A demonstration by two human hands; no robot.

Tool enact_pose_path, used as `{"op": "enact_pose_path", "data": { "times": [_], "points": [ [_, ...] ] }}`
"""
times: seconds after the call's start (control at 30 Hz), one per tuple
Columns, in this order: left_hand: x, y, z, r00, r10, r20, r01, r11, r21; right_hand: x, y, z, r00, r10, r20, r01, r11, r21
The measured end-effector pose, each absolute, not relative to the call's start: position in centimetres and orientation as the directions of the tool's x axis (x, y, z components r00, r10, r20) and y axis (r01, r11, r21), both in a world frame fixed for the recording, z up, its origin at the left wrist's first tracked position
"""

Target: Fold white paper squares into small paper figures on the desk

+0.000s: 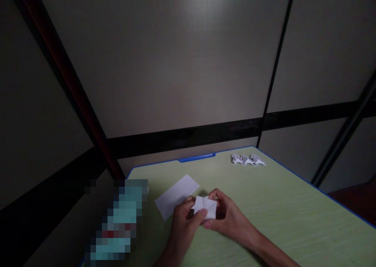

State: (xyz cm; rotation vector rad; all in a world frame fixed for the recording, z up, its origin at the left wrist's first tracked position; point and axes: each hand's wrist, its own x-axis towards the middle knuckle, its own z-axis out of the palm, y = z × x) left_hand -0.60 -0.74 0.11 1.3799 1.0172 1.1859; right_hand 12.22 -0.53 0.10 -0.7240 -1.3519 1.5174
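A small piece of folded white paper [209, 209], with pointed flaps at its edges, is held between both hands just above the table. My left hand [184, 223] grips its left side, thumb pressed on the upper face and fingers behind. On the other side, my right hand [227, 216] has its fingers curled round the right edge, its thumb near the lower edge. Beyond my left hand lies a flat white paper rectangle [173, 194], set at a slant.
Three folded white paper figures [247, 159] stand in a row at the table's far right. The pale green table [293, 208] has a blue edge and a blue slot [197, 157] at the back. A blurred-out teal item [120, 220] lies at left. Panelled doors [188, 71] rise behind.
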Motion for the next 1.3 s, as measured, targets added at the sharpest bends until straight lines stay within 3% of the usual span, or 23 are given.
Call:
{"op": "enact_pose_path", "data": {
  "times": [0.23,0.7,1.0,1.3],
  "points": [
    [-1.0,-0.4,0.2,0.108,0.993,0.045,-0.131,-0.031,0.991,12.6,-0.4,0.5,-0.277,0.943,0.182,-0.247,0.113,-0.962],
    [-0.8,-0.6,0.6,0.182,0.983,0.003,-0.05,0.006,0.999,12.8,-0.7,1.2,-0.3,0.921,0.249,-0.228,0.185,-0.956],
    [-1.1,-0.6,0.5,0.21,0.978,-0.013,-0.047,0.023,0.999,14.3,-0.3,1.8,-0.326,0.899,0.292,0.07,0.331,-0.941],
    [-1.0,-0.7,0.7,0.18,0.982,-0.06,-0.043,0.069,0.997,14.5,-0.4,2.1,-0.383,0.824,0.418,0.055,0.472,-0.88]
  ]
}}
